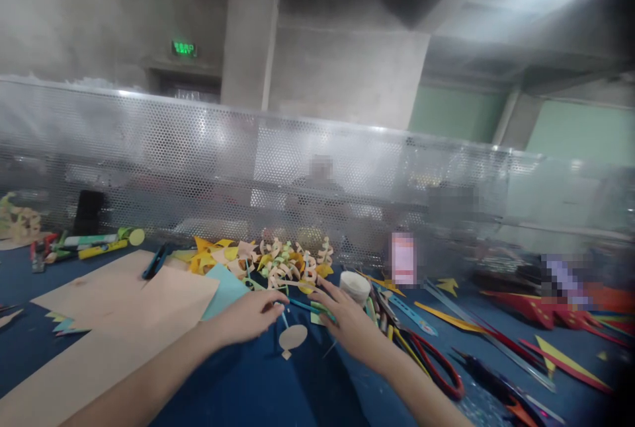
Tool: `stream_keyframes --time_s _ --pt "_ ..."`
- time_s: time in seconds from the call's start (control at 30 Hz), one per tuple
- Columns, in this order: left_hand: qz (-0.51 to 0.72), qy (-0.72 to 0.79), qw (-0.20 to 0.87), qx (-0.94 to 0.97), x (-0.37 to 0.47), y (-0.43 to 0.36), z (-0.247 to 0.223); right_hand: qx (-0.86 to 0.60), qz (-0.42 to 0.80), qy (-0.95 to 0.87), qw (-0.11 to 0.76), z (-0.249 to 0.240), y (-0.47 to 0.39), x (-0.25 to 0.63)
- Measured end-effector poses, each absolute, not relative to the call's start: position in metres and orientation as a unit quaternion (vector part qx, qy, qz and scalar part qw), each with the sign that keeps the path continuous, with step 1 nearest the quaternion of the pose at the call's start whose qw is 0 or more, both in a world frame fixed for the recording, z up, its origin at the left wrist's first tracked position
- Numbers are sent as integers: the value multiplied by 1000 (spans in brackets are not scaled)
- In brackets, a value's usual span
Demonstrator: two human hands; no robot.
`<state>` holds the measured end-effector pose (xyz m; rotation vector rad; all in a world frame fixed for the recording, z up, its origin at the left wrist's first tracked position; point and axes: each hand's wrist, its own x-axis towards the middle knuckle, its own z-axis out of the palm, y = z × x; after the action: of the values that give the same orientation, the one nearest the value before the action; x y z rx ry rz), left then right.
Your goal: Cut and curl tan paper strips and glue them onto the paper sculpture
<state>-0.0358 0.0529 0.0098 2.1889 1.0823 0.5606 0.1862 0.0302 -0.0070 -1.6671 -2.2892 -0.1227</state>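
Note:
My left hand (251,316) is over the blue tabletop, fingers stretched to the right and the thumb slightly apart, with nothing clear in its grip. My right hand (353,322) reaches in from the other side with fingers spread. Its fingertips are at a slim blue pen-like stick (308,309) and a small pale green paper piece (317,316). Between the hands lies a pale oval paper cutout (293,337), with a thin blue strip at its upper side. Behind the fingers, a heap of curled paper strips (285,262) in cream, yellow and green partly hides behind them.
Large cream paper sheets (143,301), a light blue sheet (224,285) and dark-handled scissors (155,262) lie left. On the right are a white roll (354,287), red-handled scissors (439,364) and coloured paper strips (449,316). A perforated metal partition (218,162) borders the back.

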Motion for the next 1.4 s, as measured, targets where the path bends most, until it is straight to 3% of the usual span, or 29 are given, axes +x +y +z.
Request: stream_keyframes --time_s 0.27,0.57,0.77,1.13,1.4 --pt "241 416 375 792 -16 66 -29 -570 -49 -794 205 -48 45 191" --pt "272 366 445 770 -29 50 -14 -571 -43 -771 278 -36 44 185" --pt "328 312 537 712 -40 34 -23 -571 -42 -776 266 -41 39 183" --pt "342 350 485 725 -32 25 -34 -595 -48 -759 261 -41 37 175" --pt "325 423 320 783 -32 12 -31 -621 27 -743 249 -12 25 169"
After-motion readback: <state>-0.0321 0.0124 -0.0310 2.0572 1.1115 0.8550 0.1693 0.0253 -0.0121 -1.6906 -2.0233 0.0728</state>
